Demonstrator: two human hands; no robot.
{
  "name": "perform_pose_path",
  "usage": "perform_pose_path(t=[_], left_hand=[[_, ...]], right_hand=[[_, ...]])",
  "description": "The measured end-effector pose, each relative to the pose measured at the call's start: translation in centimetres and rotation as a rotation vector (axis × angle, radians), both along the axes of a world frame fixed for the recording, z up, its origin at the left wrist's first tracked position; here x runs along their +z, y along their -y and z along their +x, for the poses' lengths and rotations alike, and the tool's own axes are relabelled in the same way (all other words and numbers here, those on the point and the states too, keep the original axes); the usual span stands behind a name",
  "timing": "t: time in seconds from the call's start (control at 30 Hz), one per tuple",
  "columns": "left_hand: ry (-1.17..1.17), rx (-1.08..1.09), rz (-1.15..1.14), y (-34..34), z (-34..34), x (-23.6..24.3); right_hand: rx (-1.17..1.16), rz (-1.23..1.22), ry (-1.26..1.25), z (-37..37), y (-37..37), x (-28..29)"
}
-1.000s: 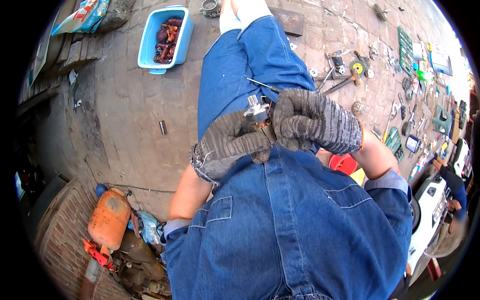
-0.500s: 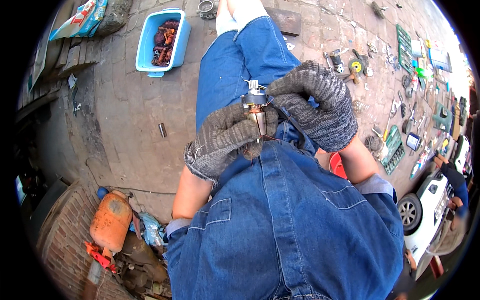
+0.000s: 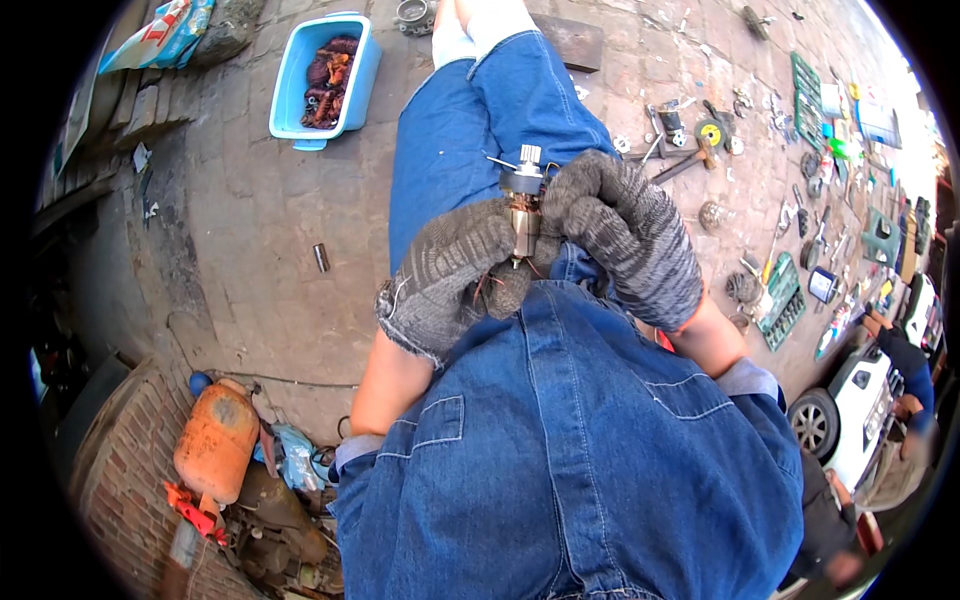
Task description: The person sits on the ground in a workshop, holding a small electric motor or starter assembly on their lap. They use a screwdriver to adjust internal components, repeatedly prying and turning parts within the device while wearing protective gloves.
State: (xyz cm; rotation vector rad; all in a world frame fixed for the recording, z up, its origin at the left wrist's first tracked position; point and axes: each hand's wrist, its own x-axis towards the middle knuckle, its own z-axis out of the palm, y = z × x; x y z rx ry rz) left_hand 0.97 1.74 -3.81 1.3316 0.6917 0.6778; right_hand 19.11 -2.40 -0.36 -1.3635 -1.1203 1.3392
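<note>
My left hand (image 3: 455, 262), in a grey knitted glove, is closed round a small motor armature (image 3: 525, 228) above my lap. Its metal core and copper windings show between the fingers. On its upper end sits a dark round cap (image 3: 520, 182) with a pale ridged piece on top, and a thin pin sticks out to the left. Fine reddish wires hang by the left fingers. My right hand (image 3: 632, 230), gloved alike, is closed with curled fingertips against the cap's right side. What those fingertips pinch, if anything, is hidden.
A blue tub (image 3: 359, 85) of copper scrap stands at the far left. A metal cylinder (image 3: 320, 257) lies on the paving. Rightward are a hammer (image 3: 690, 160), toolboxes (image 3: 783, 305) and scattered parts. An orange gas cylinder (image 3: 217, 440) is near left; people are beside a white car (image 3: 860, 412).
My right hand has lowered slightly, its fingers curling closer in at the cap. The armature's upper end has shifted right and up. At the lower right, a person has come further into view.
</note>
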Motion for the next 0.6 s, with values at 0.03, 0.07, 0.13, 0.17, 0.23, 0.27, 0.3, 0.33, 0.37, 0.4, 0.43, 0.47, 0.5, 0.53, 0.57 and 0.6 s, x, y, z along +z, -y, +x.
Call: perform_pose_path(t=[0.03,0.07,0.13,0.17,0.23,0.27,0.3,0.33,0.37,0.4,0.43,0.47,0.5,0.53,0.57,0.6], left_hand=[[-0.001,-0.014,0.184,0.0,0.0,-0.2],[0.000,-0.009,0.367,0.0,0.1,-0.4],[0.018,-0.038,0.510,-0.3,-0.1,-0.7],[0.011,-0.045,0.302,-0.2,0.0,-0.2],[-0.010,-0.054,-0.022,0.1,0.2,1.2],[-0.020,-0.050,-0.141,0.2,0.3,1.4],[-0.028,-0.047,-0.168,0.4,0.5,1.2],[-0.007,-0.034,-0.281,0.3,0.6,1.2],[0.013,-0.011,-0.396,0.3,0.7,1.2],[0.062,0.020,-0.596,0.1,0.9,1.6],[0.111,0.053,-0.796,-0.1,1.0,1.8],[0.136,0.021,-0.801,-0.2,1.0,1.6],[0.157,-0.007,-0.805,-0.2,0.9,1.2],[0.179,-0.036,-0.809,-0.3,0.8,1.0],[0.160,-0.005,-0.806,-0.3,0.9,1.0],[0.141,0.028,-0.804,-0.1,1.1,1.1]], right_hand=[[-0.066,0.031,0.110,-0.4,0.0,-0.1],[-0.121,0.026,0.149,-0.7,0.1,-0.1],[-0.132,0.012,0.072,-0.8,0.3,0.0],[-0.138,0.005,0.034,-0.8,0.4,0.1],[-0.148,0.011,0.026,-1.1,0.8,0.6],[-0.153,0.015,0.022,-1.2,0.9,0.8],[-0.141,0.119,0.148,-1.1,0.9,0.6],[-0.129,0.222,0.273,-1.1,0.9,0.2],[-0.117,0.326,0.399,-1.1,0.9,-0.3],[-0.186,0.339,0.345,-1.5,1.1,-0.9],[-0.212,0.288,0.261,-1.8,1.1,-0.8],[-0.238,0.237,0.177,-2.1,1.2,-0.7],[-0.261,0.185,0.090,-2.3,1.2,-0.7],[-0.276,0.139,0.050,-2.3,1.2,-0.7],[-0.291,0.094,0.011,-2.2,1.1,-0.8],[-0.305,0.046,-0.028,-2.2,1.0,-0.8]])
